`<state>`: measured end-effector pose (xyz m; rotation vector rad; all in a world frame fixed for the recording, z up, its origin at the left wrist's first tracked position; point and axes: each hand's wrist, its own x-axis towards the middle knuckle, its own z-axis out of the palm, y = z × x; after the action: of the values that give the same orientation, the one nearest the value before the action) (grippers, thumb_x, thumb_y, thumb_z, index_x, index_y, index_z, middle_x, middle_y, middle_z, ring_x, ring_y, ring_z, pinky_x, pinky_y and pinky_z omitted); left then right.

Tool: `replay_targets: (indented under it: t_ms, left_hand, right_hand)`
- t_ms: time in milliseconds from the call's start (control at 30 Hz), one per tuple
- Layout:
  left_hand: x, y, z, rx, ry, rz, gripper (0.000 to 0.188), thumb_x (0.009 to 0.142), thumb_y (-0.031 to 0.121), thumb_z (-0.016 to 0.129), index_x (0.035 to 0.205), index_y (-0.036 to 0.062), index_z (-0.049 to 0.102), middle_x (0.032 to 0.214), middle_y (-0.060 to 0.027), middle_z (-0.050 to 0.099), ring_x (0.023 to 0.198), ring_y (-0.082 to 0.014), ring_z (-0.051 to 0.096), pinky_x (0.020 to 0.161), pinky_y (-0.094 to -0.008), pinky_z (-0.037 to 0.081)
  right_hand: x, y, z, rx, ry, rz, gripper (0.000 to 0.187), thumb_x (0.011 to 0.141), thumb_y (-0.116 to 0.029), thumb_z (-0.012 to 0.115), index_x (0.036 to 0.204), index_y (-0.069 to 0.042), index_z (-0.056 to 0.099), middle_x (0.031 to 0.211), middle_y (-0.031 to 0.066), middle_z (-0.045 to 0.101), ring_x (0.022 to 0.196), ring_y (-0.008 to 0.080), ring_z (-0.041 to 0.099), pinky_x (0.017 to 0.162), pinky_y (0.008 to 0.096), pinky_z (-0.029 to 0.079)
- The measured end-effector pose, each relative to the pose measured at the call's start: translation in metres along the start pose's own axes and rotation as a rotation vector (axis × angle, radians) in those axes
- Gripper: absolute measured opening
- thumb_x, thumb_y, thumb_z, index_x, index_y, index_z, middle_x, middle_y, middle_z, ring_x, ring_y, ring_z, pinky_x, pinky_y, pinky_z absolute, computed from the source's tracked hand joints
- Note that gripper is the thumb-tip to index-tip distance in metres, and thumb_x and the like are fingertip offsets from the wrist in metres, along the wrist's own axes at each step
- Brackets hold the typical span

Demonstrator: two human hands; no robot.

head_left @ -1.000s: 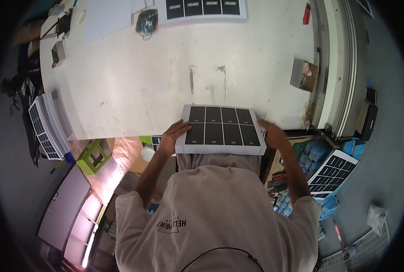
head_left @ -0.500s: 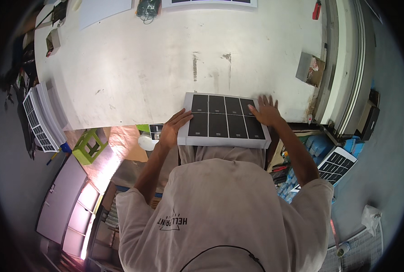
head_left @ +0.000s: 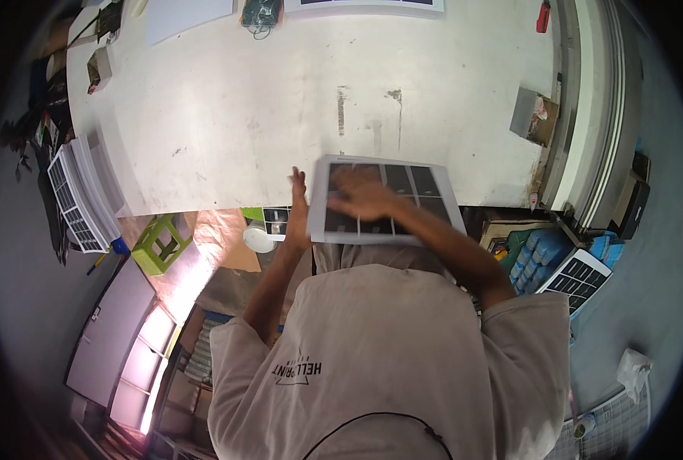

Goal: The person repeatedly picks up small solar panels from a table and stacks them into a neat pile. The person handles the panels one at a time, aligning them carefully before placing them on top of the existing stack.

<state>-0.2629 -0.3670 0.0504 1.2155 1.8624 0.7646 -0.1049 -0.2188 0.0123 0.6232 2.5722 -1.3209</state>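
Observation:
A stack of printed sheets (head_left: 429, 205), white with rows of black rectangles, lies at the near edge of the white table, close against my body. My left hand (head_left: 298, 207) stands on edge along the stack's left side, fingers stretched out. Across the top sheet reaches my right hand (head_left: 366, 196), blurred by motion, with its fingers apart over the left part of the print. It covers some of the black rectangles. The stack's upper edges look slightly uneven.
Far back on the table lie another printed stack (head_left: 364, 9), a dark bundle (head_left: 261, 14) and a white sheet (head_left: 188, 17). A small open box (head_left: 533, 115) sits at the right. More printed sheets (head_left: 80, 195) stand at the left, near a green stool (head_left: 159, 245).
My right hand has swept left from the stack's right edge onto the top sheet. My left hand has turned from lying on the left corner to standing upright beside it.

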Motion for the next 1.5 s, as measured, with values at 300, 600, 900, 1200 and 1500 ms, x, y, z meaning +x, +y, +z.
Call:
replay_targets:
  t_ms: [300,600,900,1200,1500]
  left_hand:
    - [0.002,-0.014,-0.002,0.091,-0.141,-0.028,0.084,0.089,0.026,0.063,0.157,0.0035,0.019,0.161,-0.0220,0.024,0.147,-0.0392,0.028,0.118,-0.0432,0.030]
    - [0.030,-0.030,-0.011,0.324,-0.267,0.001,0.103,0.071,0.023,0.078,0.152,-0.0046,0.022,0.155,-0.0255,0.032,0.145,-0.0418,0.028,0.118,-0.0451,0.031]
    - [-0.001,-0.005,0.001,-0.131,-0.143,0.047,0.102,0.077,0.011,0.071,0.158,0.0021,0.009,0.161,-0.0242,0.020,0.142,-0.0411,0.036,0.113,-0.0396,0.038]
    - [0.016,-0.022,0.001,0.094,-0.135,0.091,0.074,0.078,0.027,0.074,0.141,0.0040,0.044,0.145,-0.0217,0.049,0.140,-0.0409,0.039,0.114,-0.0472,0.037]
    - [0.104,-0.007,-0.019,-0.594,-0.052,-0.286,0.046,0.099,0.033,0.062,0.125,-0.0047,0.059,0.116,-0.0120,0.068,0.107,-0.0193,0.062,0.094,-0.0351,0.048]
  right_hand:
    - [-0.037,-0.048,-0.083,0.628,-0.226,0.057,0.072,0.101,-0.056,0.041,0.150,-0.003,0.037,0.158,0.0227,0.030,0.148,0.0356,0.027,0.120,0.0449,0.023]
    - [-0.200,0.155,-0.105,0.149,0.112,0.673,0.068,0.096,-0.045,0.056,0.149,-0.006,0.040,0.133,0.0267,0.058,0.126,0.0427,0.054,0.110,0.0461,0.039]
    - [-0.212,0.089,-0.006,0.392,0.611,0.429,0.069,0.089,-0.013,0.065,0.150,-0.003,0.036,0.146,0.0256,0.046,0.135,0.0358,0.048,0.110,0.0427,0.039]
    - [-0.211,0.125,-0.016,0.457,0.590,0.118,0.057,0.088,-0.020,0.071,0.138,-0.003,0.050,0.147,0.0252,0.046,0.139,0.0394,0.041,0.115,0.0464,0.032]
    - [-0.117,0.109,-0.106,1.123,0.582,0.437,0.041,0.100,-0.031,0.060,0.124,0.001,0.054,0.120,0.0121,0.063,0.112,0.0198,0.057,0.099,0.0334,0.042]
